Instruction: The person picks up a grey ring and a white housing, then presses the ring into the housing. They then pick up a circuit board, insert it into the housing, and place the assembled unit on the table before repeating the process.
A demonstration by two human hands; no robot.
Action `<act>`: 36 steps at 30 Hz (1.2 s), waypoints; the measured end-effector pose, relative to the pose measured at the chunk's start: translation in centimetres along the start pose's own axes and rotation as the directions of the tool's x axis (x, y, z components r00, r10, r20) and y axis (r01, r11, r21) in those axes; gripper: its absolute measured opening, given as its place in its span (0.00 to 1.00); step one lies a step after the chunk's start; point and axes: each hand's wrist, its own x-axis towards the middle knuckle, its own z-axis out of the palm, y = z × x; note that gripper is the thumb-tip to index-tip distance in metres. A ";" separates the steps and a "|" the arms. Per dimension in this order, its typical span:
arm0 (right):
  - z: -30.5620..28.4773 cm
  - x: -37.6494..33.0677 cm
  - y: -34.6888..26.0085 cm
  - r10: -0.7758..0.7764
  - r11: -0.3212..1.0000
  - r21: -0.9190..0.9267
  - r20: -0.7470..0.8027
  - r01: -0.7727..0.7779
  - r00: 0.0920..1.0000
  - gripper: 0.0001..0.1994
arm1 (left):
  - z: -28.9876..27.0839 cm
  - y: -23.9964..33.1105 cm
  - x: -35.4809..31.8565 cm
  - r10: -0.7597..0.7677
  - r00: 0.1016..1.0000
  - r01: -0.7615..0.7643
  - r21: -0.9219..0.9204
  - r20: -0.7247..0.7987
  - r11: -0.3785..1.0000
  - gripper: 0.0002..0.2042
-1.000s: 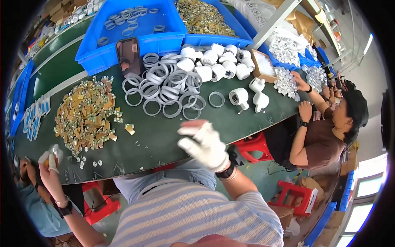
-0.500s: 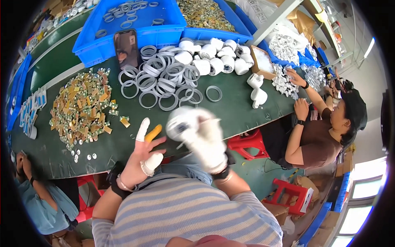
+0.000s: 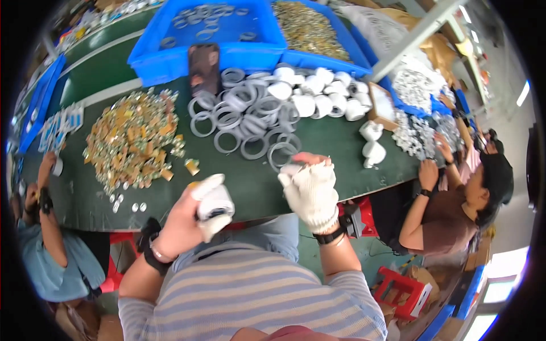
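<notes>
A white rounded plastic housing [image 3: 216,203] with a dark opening is held in my left hand [image 3: 181,219], its fingers wrapped round it. White finger cots cover some of those fingertips. My right hand [image 3: 311,190], in a white knit glove with bare fingertips, is over the table at the near side of the ring pile. Its thumb and fingers close on the edge of a grey ring [image 3: 271,161]; the exact grip is blurred. Behind it lies a heap of grey rings [image 3: 227,118], with several white housings [image 3: 322,105] to the right.
Small circuit boards [image 3: 129,139] are heaped on the left of the green table. A phone [image 3: 203,71] leans on a blue bin [image 3: 170,65] of rings. Two white housings [image 3: 373,152] stand farther right. Co-workers sit on both sides; a red stool [image 3: 402,292] is behind right.
The white housing has passed from my right hand into my left. My right hand has moved forward and right to a grey ring. The view has shifted slightly.
</notes>
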 end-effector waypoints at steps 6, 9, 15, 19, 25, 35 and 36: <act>-0.4 -0.9 -4.5 -0.388 0.912 0.163 0.043 0.376 0.921 0.16 | -1.9 1.0 0.7 0.098 0.972 -0.207 0.587 0.213 0.783 0.30; -1.4 1.3 -4.0 -0.391 0.823 0.473 0.066 0.316 0.918 0.21 | -3.4 1.1 0.9 0.024 0.961 -0.165 0.505 0.274 0.847 0.28; 0.1 1.2 -2.6 -0.304 0.447 0.893 0.103 0.046 0.947 0.17 | -2.2 -1.7 -0.5 -0.321 0.933 0.339 -0.687 0.160 0.642 0.36; -0.8 0.9 -5.9 -0.202 -0.266 0.747 0.574 -0.609 0.793 0.14 | -2.2 -1.4 -0.6 -0.348 0.902 0.339 -0.918 0.255 0.205 0.37; 0.9 1.6 -6.8 -0.150 -0.031 0.777 0.619 -0.629 0.771 0.13 | -0.9 -1.6 -1.6 -0.211 0.942 0.306 -0.929 0.263 0.209 0.49; 0.5 1.7 -7.1 -0.149 0.122 0.839 0.543 -0.530 0.826 0.10 | -0.9 -2.0 -2.0 -0.293 0.919 0.365 -0.847 0.262 0.387 0.59; 0.4 1.7 -7.1 -0.155 0.129 0.838 0.545 -0.530 0.824 0.10 | -0.9 -2.0 -2.0 -0.298 0.917 0.372 -0.839 0.265 0.397 0.59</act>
